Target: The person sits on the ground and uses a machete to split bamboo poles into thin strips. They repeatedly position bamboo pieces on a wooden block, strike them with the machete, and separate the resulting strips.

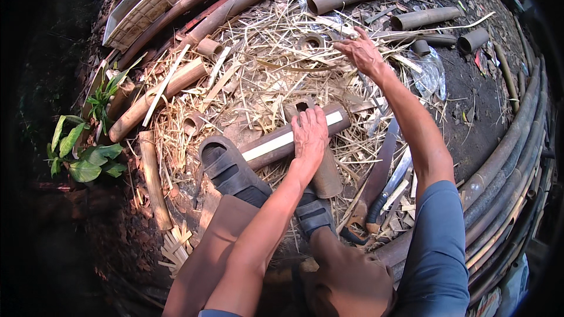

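A dark bamboo tube (270, 151) lies slantwise before my feet, with a pale flat strip (267, 146) running along its top. My left hand (310, 134) is closed over the tube and strip, fingers curled across them. Another bamboo piece (326, 179) lies underneath, pointing toward me. Farther off, my right hand (360, 53) is raised above the shavings with its fingers apart; I see nothing clearly held in it. A short bamboo ring (311, 41) lies near its fingertips.
Bamboo shavings (258, 94) cover the ground. A handsaw (380, 167) and a black-handled blade (395, 181) lie right of my sandalled feet (229, 167). Long bamboo poles (499, 170) curve along the right. A pale crate (144, 9) and a leafy plant (97, 155) are at left.
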Available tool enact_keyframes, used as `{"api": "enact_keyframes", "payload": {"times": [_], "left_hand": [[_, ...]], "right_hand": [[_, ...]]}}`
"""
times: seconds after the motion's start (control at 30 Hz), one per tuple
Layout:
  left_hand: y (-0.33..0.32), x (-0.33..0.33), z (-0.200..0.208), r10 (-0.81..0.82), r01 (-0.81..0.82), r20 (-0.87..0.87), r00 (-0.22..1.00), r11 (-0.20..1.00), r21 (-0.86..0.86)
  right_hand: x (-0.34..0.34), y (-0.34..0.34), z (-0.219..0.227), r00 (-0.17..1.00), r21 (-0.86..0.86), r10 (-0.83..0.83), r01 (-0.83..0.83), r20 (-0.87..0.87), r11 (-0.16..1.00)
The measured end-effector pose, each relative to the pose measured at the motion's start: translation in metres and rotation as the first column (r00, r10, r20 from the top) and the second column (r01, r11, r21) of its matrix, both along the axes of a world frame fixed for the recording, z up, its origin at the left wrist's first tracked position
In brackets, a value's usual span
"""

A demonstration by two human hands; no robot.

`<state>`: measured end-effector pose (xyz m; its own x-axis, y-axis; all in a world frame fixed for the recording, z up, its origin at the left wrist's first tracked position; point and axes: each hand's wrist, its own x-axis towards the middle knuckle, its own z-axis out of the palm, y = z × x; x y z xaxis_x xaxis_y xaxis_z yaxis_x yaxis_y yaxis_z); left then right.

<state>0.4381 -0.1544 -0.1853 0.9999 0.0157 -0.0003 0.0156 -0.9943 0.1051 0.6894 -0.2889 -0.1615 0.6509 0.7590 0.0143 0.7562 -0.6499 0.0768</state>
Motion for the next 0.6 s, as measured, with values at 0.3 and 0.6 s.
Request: {"api": "enact_keyframes", "payload": {"times": [0.3,0.6], "left_hand": [[-0.003,-0.001,0.007,-0.065,0.066,0.013,0.998,0.997,-0.035],[0.005,0.0,0.003,-0.14,0.147,0.153,0.978,0.988,-0.038]], "right_hand": [[-0.211,-0.191,0.031,0.889,0.382,-0.373,0.453,-0.267,0.806],[-0.534,-0.126,-0.031,0.518,0.107,-0.426,0.719,-0.742,0.687]]}}
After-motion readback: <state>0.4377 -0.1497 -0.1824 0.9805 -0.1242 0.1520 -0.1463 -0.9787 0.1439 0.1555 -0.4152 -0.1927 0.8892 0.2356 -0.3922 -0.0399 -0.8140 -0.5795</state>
